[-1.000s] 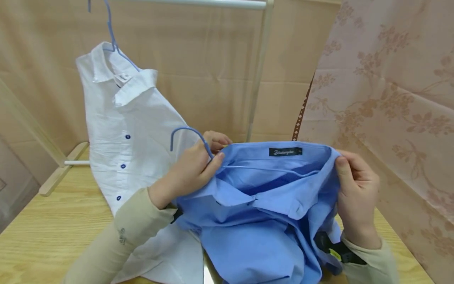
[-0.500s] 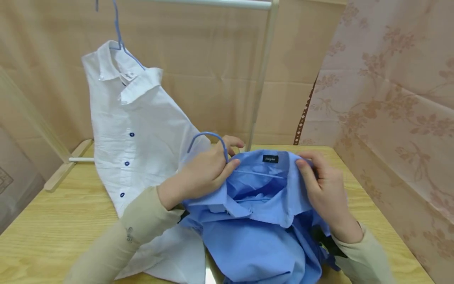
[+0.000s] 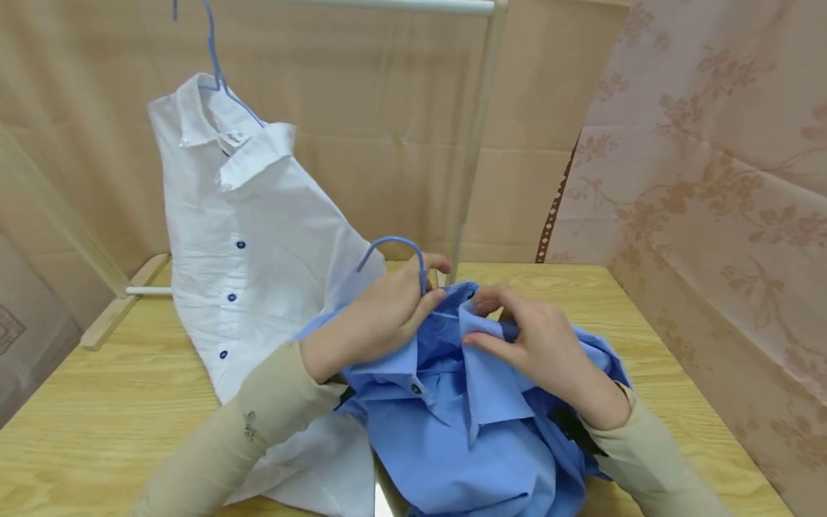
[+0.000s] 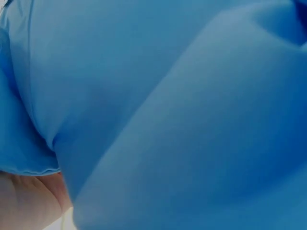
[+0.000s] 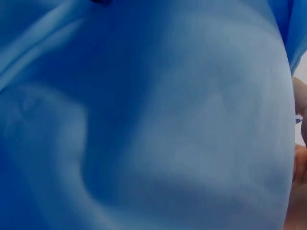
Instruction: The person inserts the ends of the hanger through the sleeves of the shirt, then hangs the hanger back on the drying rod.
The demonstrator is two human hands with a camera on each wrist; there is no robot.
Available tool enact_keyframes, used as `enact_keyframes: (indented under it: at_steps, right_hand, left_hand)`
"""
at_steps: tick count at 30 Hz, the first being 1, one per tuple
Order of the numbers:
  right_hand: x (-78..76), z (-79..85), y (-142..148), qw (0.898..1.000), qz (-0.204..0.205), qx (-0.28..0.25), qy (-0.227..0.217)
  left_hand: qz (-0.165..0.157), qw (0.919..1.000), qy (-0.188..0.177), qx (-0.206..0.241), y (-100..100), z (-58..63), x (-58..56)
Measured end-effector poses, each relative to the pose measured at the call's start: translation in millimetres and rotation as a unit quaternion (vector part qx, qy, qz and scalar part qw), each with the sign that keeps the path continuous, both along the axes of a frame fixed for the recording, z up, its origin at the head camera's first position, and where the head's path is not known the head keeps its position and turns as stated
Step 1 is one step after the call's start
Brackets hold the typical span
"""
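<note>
A blue button-up shirt lies bunched in front of me, its collar raised between both hands. My left hand grips the neck of a blue hanger together with the collar's left side. The hook stands up above that hand, while most of the hanger is hidden inside the shirt. On the collar's right side, my right hand pinches the folded edge between thumb and fingers. Blue cloth fills most of the left wrist view. In the right wrist view, shirt fabric hides all but some fingers at the edge.
A white shirt on another blue hanger hangs at the left, its lower part spreading onto the wooden table. Behind stands a rack with a white top bar and a wooden foot. A floral curtain borders the right.
My right hand has moved left along the collar toward the left hand, drawing the collar narrower and folding its right side over. The left hand with the hanger has shifted slightly right.
</note>
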State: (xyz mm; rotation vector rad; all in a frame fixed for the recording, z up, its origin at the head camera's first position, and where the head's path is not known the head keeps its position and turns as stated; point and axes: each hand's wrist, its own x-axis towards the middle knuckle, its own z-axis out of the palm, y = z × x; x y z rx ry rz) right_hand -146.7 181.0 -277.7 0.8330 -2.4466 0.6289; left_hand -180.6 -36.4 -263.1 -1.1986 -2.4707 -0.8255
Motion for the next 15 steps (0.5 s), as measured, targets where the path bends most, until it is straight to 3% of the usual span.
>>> enact_keyframes:
  at_steps: [4, 8, 11, 15]
  right_hand:
    - [-2.7, -4.8, 3.3, 1.000, 0.000, 0.026, 0.009]
    - [-4.7, -10.3, 5.6, 1.000, 0.019, 0.005, -0.012]
    - [-5.4, -12.2, 8.4, 0.999, 0.016, -0.029, -0.022]
    - [-6.6, -10.3, 14.5, 0.998, 0.008, -0.055, 0.002]
  left_hand:
    - [-0.031, 0.9994, -0.011, 0.015, -1.1, -6.4, -1.5]
    - [-0.056, 0.9963, -0.037, 0.054, -3.8, -15.7, -6.4]
    - [-0.055, 0.9938, -0.070, 0.067, -8.2, -21.8, -10.3]
    - [-0.042, 0.9926, -0.097, 0.061, -16.2, -26.2, -13.1]
